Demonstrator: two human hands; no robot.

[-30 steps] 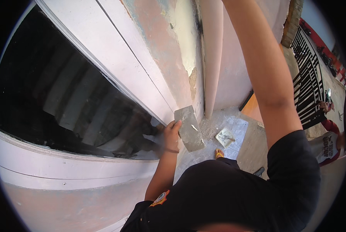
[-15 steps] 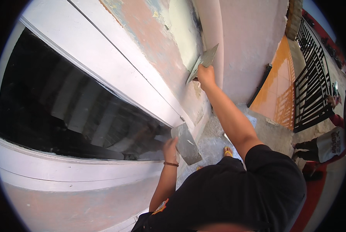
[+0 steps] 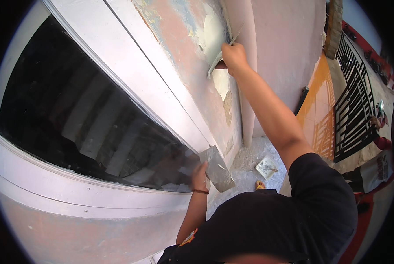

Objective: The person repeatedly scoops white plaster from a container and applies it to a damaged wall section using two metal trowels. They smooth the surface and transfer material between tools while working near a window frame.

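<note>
My right hand (image 3: 235,57) is closed around a thin flat metal plastering trowel (image 3: 213,67), up on the wall beside a rounded pink column. The trowel is edge-on and tilted, its lower edge at the wall. Around it a pale cream patch of putty (image 3: 214,33) covers part of the peeling pink and blue wall (image 3: 173,42). Lower down, my left hand (image 3: 200,177) grips a grey rectangular metal plate (image 3: 219,170) by one edge. Smears of pale putty lie on the plate. The fingers behind it are partly hidden.
A dark window (image 3: 91,119) in a white frame (image 3: 162,94) fills the left. On the floor near my sandalled foot sits a white tray (image 3: 266,168) with putty and a tool. A black metal gate (image 3: 354,112) and another person (image 3: 375,169) are at right.
My right hand and the trowel have moved up the wall, and the blade has turned edge-on. My left hand and plate sit slightly lower in view. The white floor tray has come into sight.
</note>
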